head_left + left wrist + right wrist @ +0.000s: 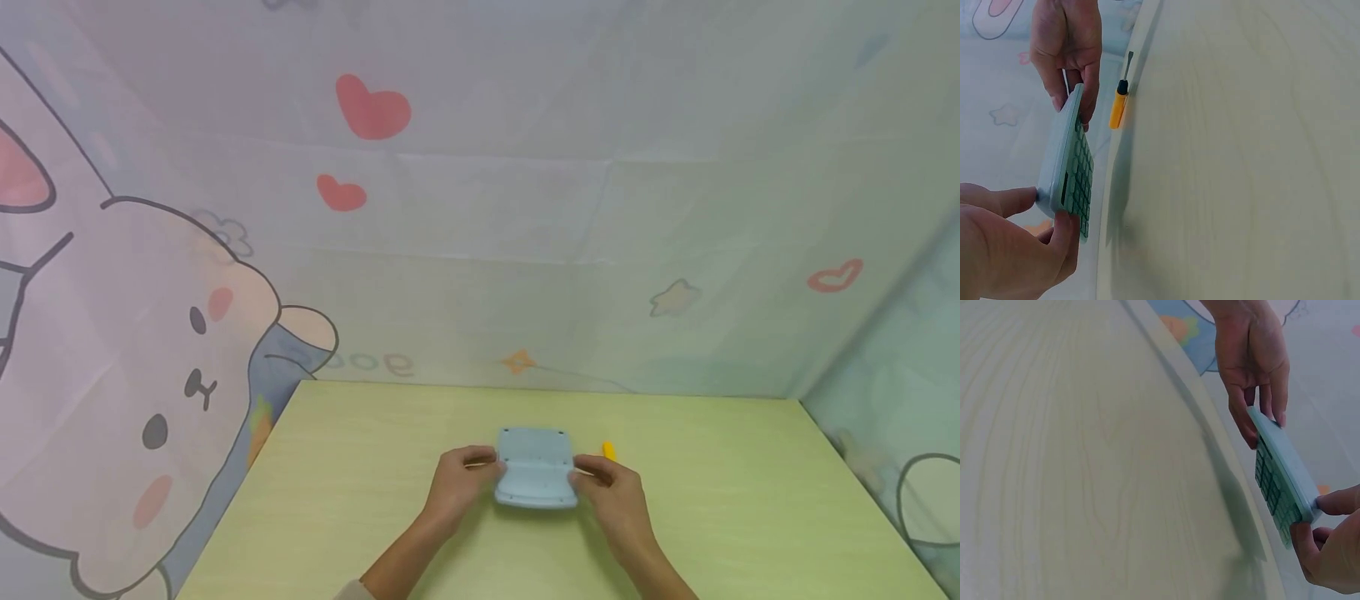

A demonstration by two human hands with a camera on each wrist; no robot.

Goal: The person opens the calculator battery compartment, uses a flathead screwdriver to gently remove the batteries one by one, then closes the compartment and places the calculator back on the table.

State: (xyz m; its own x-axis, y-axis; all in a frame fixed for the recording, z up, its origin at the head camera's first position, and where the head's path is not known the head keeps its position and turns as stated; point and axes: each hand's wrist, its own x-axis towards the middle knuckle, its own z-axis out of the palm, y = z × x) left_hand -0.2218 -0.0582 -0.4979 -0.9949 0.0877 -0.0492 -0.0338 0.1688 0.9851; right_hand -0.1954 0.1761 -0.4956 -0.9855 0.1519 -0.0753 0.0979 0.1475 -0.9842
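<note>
A light blue calculator (536,468) is held above the table between both hands, its plain back facing up in the head view. Its green keys face downward, as the left wrist view of the calculator (1072,165) shows. My left hand (459,485) pinches one short side between thumb and fingers. The opposite side is pinched by my right hand (618,498). On the table beyond the right hand lies a screwdriver (1119,103) with a yellow and black handle and a metal blade; only its yellow handle shows in the head view.
The pale wooden table (360,467) stretches to both sides of the hands. Behind it hangs a printed cloth backdrop (480,208) with hearts and a large cartoon rabbit at the left. The calculator's shadow falls on the tabletop.
</note>
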